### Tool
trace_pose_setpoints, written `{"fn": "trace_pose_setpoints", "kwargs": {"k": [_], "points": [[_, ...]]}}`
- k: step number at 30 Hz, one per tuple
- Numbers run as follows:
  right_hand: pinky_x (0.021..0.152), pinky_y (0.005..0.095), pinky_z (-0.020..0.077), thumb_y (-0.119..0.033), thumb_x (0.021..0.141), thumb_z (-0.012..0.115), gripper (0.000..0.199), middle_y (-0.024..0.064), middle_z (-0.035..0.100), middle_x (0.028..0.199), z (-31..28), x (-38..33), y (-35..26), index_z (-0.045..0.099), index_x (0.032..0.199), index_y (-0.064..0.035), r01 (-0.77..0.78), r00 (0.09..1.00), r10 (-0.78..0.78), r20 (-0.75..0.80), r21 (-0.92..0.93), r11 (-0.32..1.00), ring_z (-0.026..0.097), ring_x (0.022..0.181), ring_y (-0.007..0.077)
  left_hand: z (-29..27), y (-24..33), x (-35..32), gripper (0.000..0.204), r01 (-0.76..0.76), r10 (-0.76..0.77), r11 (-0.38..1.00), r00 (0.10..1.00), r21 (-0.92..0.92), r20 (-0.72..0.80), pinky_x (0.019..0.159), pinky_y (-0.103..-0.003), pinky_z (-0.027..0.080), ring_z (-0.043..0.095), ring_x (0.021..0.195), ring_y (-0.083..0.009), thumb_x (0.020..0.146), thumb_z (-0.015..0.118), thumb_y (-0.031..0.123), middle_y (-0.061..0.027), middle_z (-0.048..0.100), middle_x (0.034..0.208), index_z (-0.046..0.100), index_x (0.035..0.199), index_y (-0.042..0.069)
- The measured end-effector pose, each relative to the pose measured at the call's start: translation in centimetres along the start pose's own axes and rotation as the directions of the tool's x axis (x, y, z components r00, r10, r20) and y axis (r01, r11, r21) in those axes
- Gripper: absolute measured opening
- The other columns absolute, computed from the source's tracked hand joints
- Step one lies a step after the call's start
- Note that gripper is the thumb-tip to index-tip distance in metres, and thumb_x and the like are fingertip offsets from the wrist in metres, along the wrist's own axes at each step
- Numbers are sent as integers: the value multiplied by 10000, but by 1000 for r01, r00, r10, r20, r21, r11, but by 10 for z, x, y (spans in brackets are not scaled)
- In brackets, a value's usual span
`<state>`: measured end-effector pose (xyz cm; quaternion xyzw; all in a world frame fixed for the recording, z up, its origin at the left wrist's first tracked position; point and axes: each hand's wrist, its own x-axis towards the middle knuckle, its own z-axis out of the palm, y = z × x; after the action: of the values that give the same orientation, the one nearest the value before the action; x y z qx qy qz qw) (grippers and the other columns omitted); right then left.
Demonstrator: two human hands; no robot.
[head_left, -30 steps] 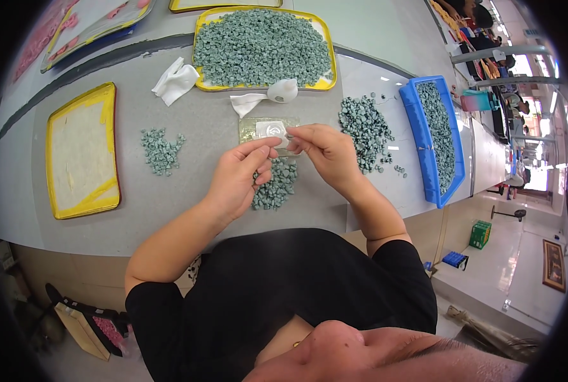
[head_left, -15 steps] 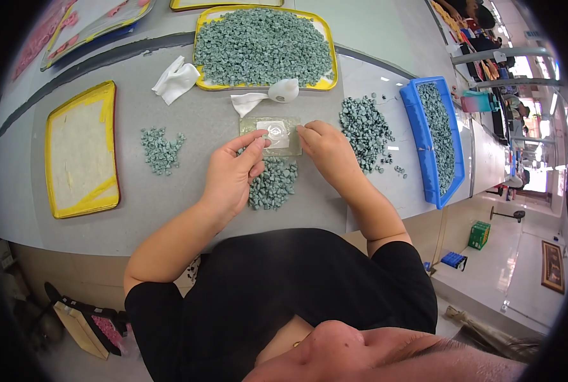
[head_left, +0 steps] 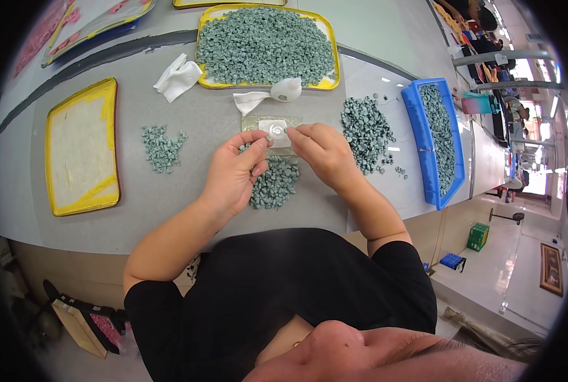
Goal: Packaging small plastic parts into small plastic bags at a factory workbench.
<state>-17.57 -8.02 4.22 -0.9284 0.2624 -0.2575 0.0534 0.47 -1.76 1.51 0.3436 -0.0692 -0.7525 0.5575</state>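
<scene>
My left hand (head_left: pixel 236 167) is closed in a pinch on a small grey-green piece (head_left: pixel 269 138) at the near left of a greenish translucent slab (head_left: pixel 252 121). On that slab lies a white square (head_left: pixel 266 127) with a shiny whitish blob (head_left: pixel 277 130) at its middle. From the right, my right hand (head_left: pixel 324 153) reaches over the slab, thumb and fingertips pressed together beside the blob. Whatever its fingertips hold is too small to make out. Below the slab, between my forearms, sits a pile of grey-green pieces (head_left: pixel 275 184), partly behind my left hand.
Beyond the slab lie a white bulb-shaped thing (head_left: pixel 286 90) and a crumpled white cloth (head_left: pixel 179 77). A yellow-rimmed tray (head_left: pixel 332 81) heaped with pieces stands behind. Further piles lie left (head_left: pixel 163 148) and right (head_left: pixel 365 132), with a blue bin (head_left: pixel 429 172) and a yellow-edged tray (head_left: pixel 80 153).
My right hand has moved left, from the slab's right edge to beside the blob. My left hand stays nearly in place, still pinching.
</scene>
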Motion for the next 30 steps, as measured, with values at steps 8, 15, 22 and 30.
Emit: {"fn": "trace_pose_setpoints", "kwargs": {"k": [8, 15, 22, 30], "points": [[629, 332, 492, -37, 667, 572, 333, 85, 591, 931, 0, 1, -3, 623, 994, -3, 88, 994, -82, 68, -94, 992, 593, 786, 232, 0, 1, -2, 231, 28, -28, 1000, 999, 0, 29, 508, -193, 332, 389, 592, -63, 873, 589, 80, -90, 558, 937, 494, 1060, -16], [590, 301, 499, 37, 672, 660, 270, 68, 626, 854, 5, 1, -5, 635, 939, 2, -63, 997, 69, -39, 141, 988, 605, 712, 218, -3, -3, -2, 169, 31, -24, 997, 994, -65, 110, 530, -211, 344, 399, 633, -81, 924, 509, 109, -60, 529, 895, 479, 1048, -2], [545, 258, 492, 89, 657, 684, 238, 89, 639, 790, 9, 3, -18, 637, 874, 3, -84, 959, 152, -237, 275, 958, 613, 650, 190, 4, -3, -8, 125, 44, -35, 998, 985, -51, 170, 519, -204, 331, 389, 647, -80, 970, 416, 173, -27, 445, 831, 443, 976, 51], [532, 300, 477, 45, 637, 703, 327, 108, 622, 812, 6, 3, -22, 621, 953, 23, 88, 966, -17, -260, 264, 960, 606, 668, 223, 8, -1, -13, 137, 130, -111, 989, 965, -65, 238, 472, -207, 288, 368, 593, -81, 977, 393, 199, -21, 430, 792, 410, 934, 70]]}}
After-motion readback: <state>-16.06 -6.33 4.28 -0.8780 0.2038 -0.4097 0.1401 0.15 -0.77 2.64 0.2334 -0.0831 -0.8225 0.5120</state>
